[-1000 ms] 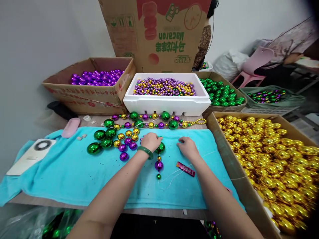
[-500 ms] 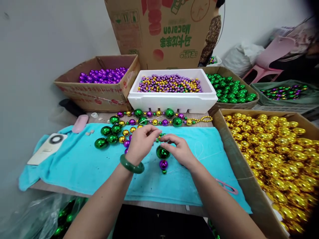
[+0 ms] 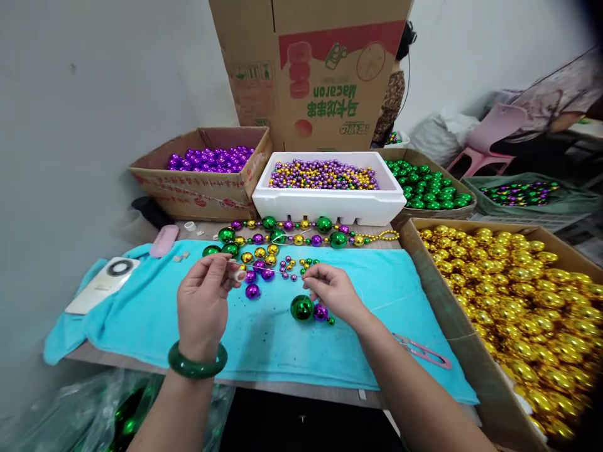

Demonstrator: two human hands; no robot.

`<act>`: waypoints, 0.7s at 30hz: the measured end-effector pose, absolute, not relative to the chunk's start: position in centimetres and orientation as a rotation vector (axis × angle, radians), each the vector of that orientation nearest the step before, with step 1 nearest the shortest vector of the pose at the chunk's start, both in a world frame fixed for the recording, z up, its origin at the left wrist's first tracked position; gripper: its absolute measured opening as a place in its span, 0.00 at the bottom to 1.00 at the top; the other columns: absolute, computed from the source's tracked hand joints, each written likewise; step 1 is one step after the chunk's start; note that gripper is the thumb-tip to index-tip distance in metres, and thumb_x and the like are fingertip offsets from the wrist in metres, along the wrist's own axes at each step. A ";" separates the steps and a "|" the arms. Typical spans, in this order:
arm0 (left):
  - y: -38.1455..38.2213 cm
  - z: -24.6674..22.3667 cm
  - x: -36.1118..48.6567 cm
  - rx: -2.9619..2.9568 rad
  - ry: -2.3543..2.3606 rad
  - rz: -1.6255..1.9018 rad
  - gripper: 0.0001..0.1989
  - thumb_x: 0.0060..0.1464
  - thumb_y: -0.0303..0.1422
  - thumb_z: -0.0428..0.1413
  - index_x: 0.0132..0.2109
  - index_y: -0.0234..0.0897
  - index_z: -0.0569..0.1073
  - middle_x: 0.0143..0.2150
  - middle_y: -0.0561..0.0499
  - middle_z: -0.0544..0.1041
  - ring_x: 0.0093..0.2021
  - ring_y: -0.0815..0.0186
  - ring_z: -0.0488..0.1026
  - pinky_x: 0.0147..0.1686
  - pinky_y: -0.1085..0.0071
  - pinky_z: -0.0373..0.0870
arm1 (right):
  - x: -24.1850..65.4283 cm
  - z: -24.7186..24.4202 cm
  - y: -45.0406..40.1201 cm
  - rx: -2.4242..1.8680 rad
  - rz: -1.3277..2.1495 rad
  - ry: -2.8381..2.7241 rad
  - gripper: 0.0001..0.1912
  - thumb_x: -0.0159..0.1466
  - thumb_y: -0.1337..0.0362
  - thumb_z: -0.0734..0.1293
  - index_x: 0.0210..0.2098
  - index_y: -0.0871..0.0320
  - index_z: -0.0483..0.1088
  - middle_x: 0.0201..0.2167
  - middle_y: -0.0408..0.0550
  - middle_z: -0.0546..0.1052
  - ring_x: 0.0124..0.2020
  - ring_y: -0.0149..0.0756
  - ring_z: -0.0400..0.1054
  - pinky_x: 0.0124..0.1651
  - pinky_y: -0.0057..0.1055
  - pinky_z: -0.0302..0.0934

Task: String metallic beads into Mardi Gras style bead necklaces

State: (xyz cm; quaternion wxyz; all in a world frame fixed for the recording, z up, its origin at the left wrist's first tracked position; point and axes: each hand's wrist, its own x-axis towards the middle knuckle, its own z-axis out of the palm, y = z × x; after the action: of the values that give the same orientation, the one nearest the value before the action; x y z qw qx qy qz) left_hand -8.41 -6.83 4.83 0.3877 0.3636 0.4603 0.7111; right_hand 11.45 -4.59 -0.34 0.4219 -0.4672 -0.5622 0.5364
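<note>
Head view. Left hand [image 3: 203, 300] is raised above the turquoise towel [image 3: 141, 314], thumb and forefinger pinched on the free end of a thin thread [image 3: 271, 271]. Right hand [image 3: 332, 290], at 3 o'clock from the left, pinches the same thread near its beaded end. The thread runs taut between the 2 hands, a few small beads riding along it.

Just below the right hand, at about 7 o'clock from it, hang the strung beads: 1 large green bead [image 3: 302, 307], 1 purple bead [image 3: 321, 311] touching it, then a tiny green one. All rest on the towel.

Loose beads [image 3: 257, 257] in green, gold and purple lie at 12 o'clock from the left hand. A finished strand [image 3: 306, 229] sits beyond them, in front of the white foam box [image 3: 330, 204].

Judgement: stringing step, thread drawn straight with beads on it. Next move likely calls for a steady pinch on the free end and threading a loose bead's hole.
</note>
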 end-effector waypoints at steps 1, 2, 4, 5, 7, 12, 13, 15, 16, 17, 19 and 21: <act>-7.0 4.6 -8.4 0.906 1.166 1.799 0.09 0.47 0.35 0.60 0.33 0.34 0.73 0.25 0.53 0.74 0.27 0.71 0.72 0.25 0.76 0.69 | 11.5 -0.1 -4.6 -1.162 1.370 -1.417 0.04 0.53 0.64 0.64 0.27 0.58 0.68 0.21 0.40 0.71 0.17 0.26 0.61 0.20 0.24 0.55; -7.2 4.5 -8.4 0.896 1.161 1.802 0.09 0.47 0.35 0.61 0.33 0.34 0.73 0.25 0.53 0.73 0.27 0.71 0.71 0.25 0.76 0.69 | 11.4 0.1 -4.8 -1.153 1.382 -1.442 0.03 0.52 0.65 0.64 0.26 0.58 0.68 0.20 0.40 0.70 0.17 0.25 0.61 0.21 0.23 0.55; -7.5 4.3 -8.3 0.897 1.147 1.835 0.08 0.47 0.35 0.61 0.32 0.34 0.73 0.24 0.54 0.73 0.26 0.71 0.71 0.25 0.76 0.69 | 11.1 0.2 -5.2 -1.133 1.405 -1.493 0.03 0.52 0.65 0.65 0.25 0.59 0.68 0.18 0.39 0.69 0.17 0.24 0.60 0.21 0.23 0.55; -7.6 4.3 -8.2 0.902 1.139 1.852 0.09 0.47 0.36 0.60 0.33 0.34 0.73 0.23 0.54 0.72 0.26 0.71 0.71 0.25 0.75 0.69 | 10.9 0.1 -5.5 -1.128 1.423 -1.495 0.03 0.52 0.65 0.65 0.25 0.59 0.68 0.18 0.39 0.69 0.17 0.24 0.60 0.21 0.23 0.54; -7.7 3.9 -8.3 0.915 1.147 1.850 0.11 0.50 0.39 0.58 0.35 0.34 0.73 0.24 0.54 0.73 0.25 0.71 0.71 0.25 0.75 0.69 | 10.4 -0.4 -6.2 -1.134 1.462 -1.438 0.04 0.52 0.64 0.65 0.26 0.59 0.68 0.19 0.39 0.70 0.17 0.24 0.60 0.20 0.22 0.53; -7.2 -0.1 -9.3 1.054 1.451 1.529 0.14 0.50 0.40 0.57 0.40 0.34 0.73 0.30 0.51 0.75 0.26 0.70 0.71 0.24 0.75 0.68 | 10.1 -2.2 -7.7 -1.159 1.509 -1.180 0.09 0.50 0.61 0.67 0.29 0.59 0.69 0.17 0.39 0.69 0.16 0.25 0.60 0.16 0.21 0.49; -7.0 -1.3 -9.7 1.100 1.545 1.460 0.14 0.50 0.39 0.57 0.40 0.33 0.74 0.31 0.50 0.75 0.27 0.70 0.71 0.24 0.75 0.68 | 10.3 -2.5 -8.0 -1.168 1.502 -1.126 0.10 0.50 0.60 0.68 0.29 0.59 0.69 0.16 0.39 0.69 0.16 0.26 0.60 0.16 0.21 0.49; -6.8 -3.7 -10.4 1.254 1.752 1.353 0.12 0.52 0.38 0.55 0.39 0.34 0.74 0.33 0.49 0.75 0.30 0.67 0.71 0.27 0.72 0.69 | 11.0 -3.2 -8.3 -1.193 1.490 -1.020 0.12 0.49 0.58 0.70 0.29 0.59 0.69 0.17 0.40 0.70 0.16 0.26 0.60 0.15 0.21 0.49; -6.8 -4.7 -10.6 1.372 1.846 1.308 0.11 0.53 0.36 0.53 0.39 0.35 0.74 0.34 0.48 0.75 0.32 0.66 0.71 0.31 0.70 0.70 | 11.4 -3.5 -8.5 -1.204 1.496 -0.972 0.13 0.49 0.57 0.70 0.30 0.59 0.69 0.18 0.41 0.71 0.16 0.26 0.61 0.15 0.21 0.49; -6.7 -5.5 -10.8 1.507 1.917 1.257 0.10 0.54 0.34 0.52 0.38 0.35 0.75 0.36 0.47 0.75 0.35 0.65 0.71 0.35 0.68 0.70 | 11.8 -3.9 -8.6 -1.212 1.510 -0.931 0.14 0.49 0.57 0.71 0.30 0.60 0.69 0.19 0.42 0.72 0.16 0.25 0.61 0.15 0.21 0.49; -6.5 -6.5 -10.5 1.779 1.973 1.144 0.10 0.56 0.31 0.49 0.39 0.35 0.75 0.38 0.46 0.75 0.39 0.63 0.71 0.42 0.66 0.68 | 12.4 -4.5 -9.0 -1.211 1.546 -0.870 0.15 0.50 0.57 0.72 0.30 0.60 0.68 0.19 0.42 0.72 0.16 0.25 0.61 0.15 0.20 0.48; -6.0 -6.9 -9.4 1.993 1.916 1.008 0.12 0.58 0.29 0.47 0.42 0.36 0.74 0.39 0.46 0.75 0.41 0.63 0.71 0.45 0.66 0.67 | 12.8 -5.0 -9.4 -1.206 1.576 -0.827 0.15 0.50 0.57 0.72 0.30 0.60 0.68 0.19 0.41 0.71 0.16 0.24 0.60 0.15 0.20 0.48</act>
State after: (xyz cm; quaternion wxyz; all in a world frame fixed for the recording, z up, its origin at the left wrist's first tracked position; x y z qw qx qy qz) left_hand -9.38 -6.03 -6.85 0.0994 0.6739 0.6479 0.3410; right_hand 12.77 -9.42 -5.03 0.4759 -0.4932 -0.3385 0.6447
